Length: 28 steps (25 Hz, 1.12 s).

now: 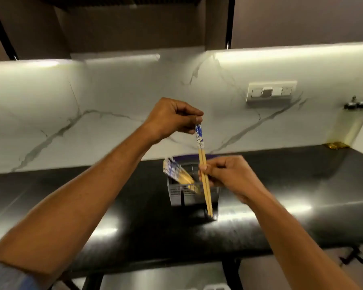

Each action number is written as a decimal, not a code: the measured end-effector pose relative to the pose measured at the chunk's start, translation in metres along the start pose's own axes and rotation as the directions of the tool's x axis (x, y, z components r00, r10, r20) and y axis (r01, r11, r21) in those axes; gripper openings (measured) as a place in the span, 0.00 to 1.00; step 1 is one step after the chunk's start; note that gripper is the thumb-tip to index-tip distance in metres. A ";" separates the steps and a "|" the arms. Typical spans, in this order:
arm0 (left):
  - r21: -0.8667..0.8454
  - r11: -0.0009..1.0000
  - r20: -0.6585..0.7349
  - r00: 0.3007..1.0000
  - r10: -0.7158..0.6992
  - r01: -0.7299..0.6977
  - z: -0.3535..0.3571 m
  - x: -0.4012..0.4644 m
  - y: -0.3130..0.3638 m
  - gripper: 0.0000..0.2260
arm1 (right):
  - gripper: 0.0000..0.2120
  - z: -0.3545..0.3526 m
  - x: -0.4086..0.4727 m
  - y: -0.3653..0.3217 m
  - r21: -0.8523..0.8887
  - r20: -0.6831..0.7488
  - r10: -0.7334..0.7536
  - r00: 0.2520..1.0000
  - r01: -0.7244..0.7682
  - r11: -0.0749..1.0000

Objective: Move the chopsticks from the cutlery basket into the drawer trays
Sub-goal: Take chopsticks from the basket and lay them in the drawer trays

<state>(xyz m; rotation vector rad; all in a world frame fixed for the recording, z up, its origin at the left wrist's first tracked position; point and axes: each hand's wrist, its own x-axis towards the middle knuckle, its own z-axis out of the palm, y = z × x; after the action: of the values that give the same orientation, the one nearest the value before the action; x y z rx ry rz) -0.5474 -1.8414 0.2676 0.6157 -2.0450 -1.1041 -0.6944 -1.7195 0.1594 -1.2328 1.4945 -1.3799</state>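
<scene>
A pair of wooden chopsticks (202, 155) with blue-and-white tops hangs nearly upright above the grey cutlery basket (177, 195). My left hand (172, 118) pinches their patterned top ends. My right hand (226, 176) grips the same pair around the middle. Their tips reach down in front of the basket's right side. More chopsticks (176, 172) of the same kind lean to the left inside the basket. The drawer trays are out of sight, apart from a pale edge at the bottom of the frame.
The basket stands on a glossy black counter (92, 206) against a white marble backsplash. A switch panel (270, 91) is on the wall at the right. Two small dark hooks (355, 103) hang further right, above a yellowish object (335, 145) in the corner.
</scene>
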 end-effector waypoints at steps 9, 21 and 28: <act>-0.072 0.909 0.265 0.887 -0.379 0.410 0.095 -0.107 -0.159 0.12 | 0.06 0.015 -0.099 0.174 -0.033 0.061 0.412 0.909 -0.410 0.911; -0.320 0.746 -0.046 0.777 -0.628 0.584 0.100 -0.255 -0.249 0.08 | 0.10 0.078 -0.199 0.330 -0.674 -0.265 0.663 0.700 -0.627 0.392; -0.462 0.615 -0.185 0.609 -0.771 0.638 0.079 -0.322 -0.276 0.06 | 0.12 0.088 -0.190 0.331 -0.718 -0.292 0.702 0.650 -0.634 0.288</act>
<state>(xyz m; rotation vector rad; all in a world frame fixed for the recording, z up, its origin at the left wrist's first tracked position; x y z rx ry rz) -0.3875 -1.7232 -0.1151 1.4182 -1.1956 -1.6114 -0.6139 -1.5749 -0.1952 -0.8408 2.2975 -0.0205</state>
